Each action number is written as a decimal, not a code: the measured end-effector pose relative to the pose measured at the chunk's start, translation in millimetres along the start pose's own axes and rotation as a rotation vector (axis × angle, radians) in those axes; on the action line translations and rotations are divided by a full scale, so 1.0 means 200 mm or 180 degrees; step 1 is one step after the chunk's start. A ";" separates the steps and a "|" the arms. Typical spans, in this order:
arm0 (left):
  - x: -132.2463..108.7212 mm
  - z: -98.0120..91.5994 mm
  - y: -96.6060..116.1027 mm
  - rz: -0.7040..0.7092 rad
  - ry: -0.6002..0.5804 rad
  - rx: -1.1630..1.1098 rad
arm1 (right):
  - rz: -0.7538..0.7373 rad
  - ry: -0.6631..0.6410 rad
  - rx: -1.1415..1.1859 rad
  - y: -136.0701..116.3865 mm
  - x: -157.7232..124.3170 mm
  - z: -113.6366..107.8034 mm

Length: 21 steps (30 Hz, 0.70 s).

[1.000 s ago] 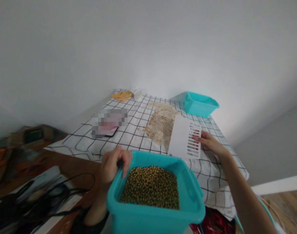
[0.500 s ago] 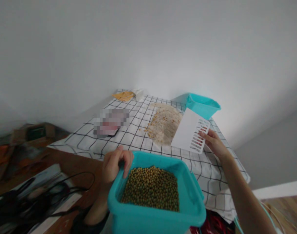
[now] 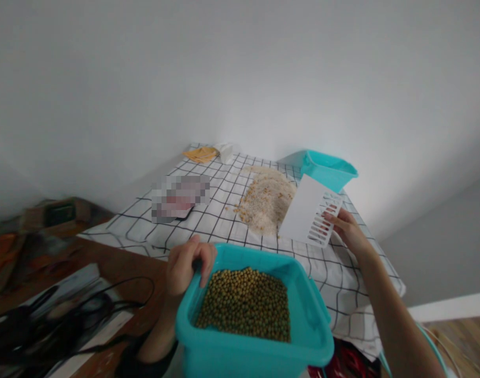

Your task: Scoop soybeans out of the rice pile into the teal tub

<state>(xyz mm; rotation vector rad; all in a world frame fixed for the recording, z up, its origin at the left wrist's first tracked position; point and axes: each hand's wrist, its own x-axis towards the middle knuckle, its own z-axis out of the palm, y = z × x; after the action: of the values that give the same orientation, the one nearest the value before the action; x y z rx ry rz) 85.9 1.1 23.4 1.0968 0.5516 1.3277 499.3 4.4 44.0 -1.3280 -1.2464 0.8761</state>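
My left hand grips the left rim of a turquoise plastic bin, fingers curled over its edge. Inside the bin lies a layer of round greenish-brown beans or peas. With my right hand I hold a flat white plastic board by its slotted end. The plain end of the board reaches down beside a spread pile of pale grains mixed with yellow bits. Whether the board's lower edge touches the cloth, I cannot tell.
A second turquoise bin stands at the back right of the checked tablecloth. A blurred-out flat item lies on the left, with a yellow cloth and a white block behind. Dark cables clutter the lower left.
Almost nothing differs. The white board in my right hand has shifted very slightly to the right; my left hand keeps its hold on the bin.
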 end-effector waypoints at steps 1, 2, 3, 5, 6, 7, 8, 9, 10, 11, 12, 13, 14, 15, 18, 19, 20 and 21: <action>0.00 0.00 0.00 -0.0002 -0.0001 0.0003 | -0.0001 -0.0020 -0.0005 0.00 0.00 0.00; 0.00 0.00 0.00 0.0002 0.0005 0.0007 | -0.0004 -0.0043 -0.0013 0.00 0.00 0.00; 0.00 0.00 0.00 0.0010 0.0011 0.0009 | -0.0009 -0.0067 -0.0024 0.00 -0.01 0.01; 0.00 0.00 0.00 0.0036 0.0022 0.0014 | -0.0017 -0.0134 -0.0056 0.00 -0.01 0.01; 0.00 0.00 0.00 0.0049 0.0025 0.0020 | -0.0019 -0.0179 -0.0076 0.00 -0.01 0.01; 0.00 0.00 0.00 0.0058 0.0026 0.0027 | -0.0016 -0.0227 -0.0095 0.00 -0.01 0.02; 0.01 0.01 0.00 0.0066 0.0027 0.0037 | -0.0008 -0.0284 -0.0117 -0.01 -0.01 0.02; 0.01 0.01 0.00 0.0071 0.0026 0.0045 | -0.0001 -0.0347 -0.0140 -0.01 -0.02 0.02; 0.01 0.01 0.01 0.0074 0.0023 0.0053 | 0.0012 -0.0426 -0.0160 -0.01 -0.02 0.03; 0.01 0.02 0.01 0.0072 0.0015 0.0062 | 0.0027 -0.0511 -0.0175 -0.01 -0.02 0.03; 0.01 0.02 0.01 0.0073 0.0011 0.0071 | 0.0042 -0.0598 -0.0186 -0.01 -0.02 0.04; 0.01 0.02 0.01 0.0077 0.0012 0.0077 | 0.0058 -0.0684 -0.0189 -0.01 -0.02 0.04; 0.02 0.03 0.02 0.0086 0.0028 0.0080 | 0.0076 -0.0760 -0.0180 -0.01 -0.03 0.04; 0.02 0.03 0.02 0.0093 0.0048 0.0081 | 0.0093 -0.0819 -0.0159 -0.01 -0.03 0.05; 0.02 0.04 0.02 0.0092 0.0119 0.0064 | 0.0127 -0.0891 -0.0070 -0.01 -0.03 0.05; 0.02 0.04 0.02 0.0079 0.0125 0.0058 | 0.0132 -0.0875 -0.0046 0.00 -0.03 0.05; 0.02 0.03 0.01 0.0063 0.0116 0.0052 | 0.0127 -0.0835 -0.0036 0.01 -0.02 0.05; 0.02 0.03 0.01 0.0042 0.0091 0.0049 | 0.0114 -0.0786 -0.0037 0.02 -0.02 0.05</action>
<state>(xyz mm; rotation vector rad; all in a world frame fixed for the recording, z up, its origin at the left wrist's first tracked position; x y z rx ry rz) 90.3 2.5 28.6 1.0972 0.5774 1.3544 490.2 3.6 38.8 -1.2826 -1.4221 1.0849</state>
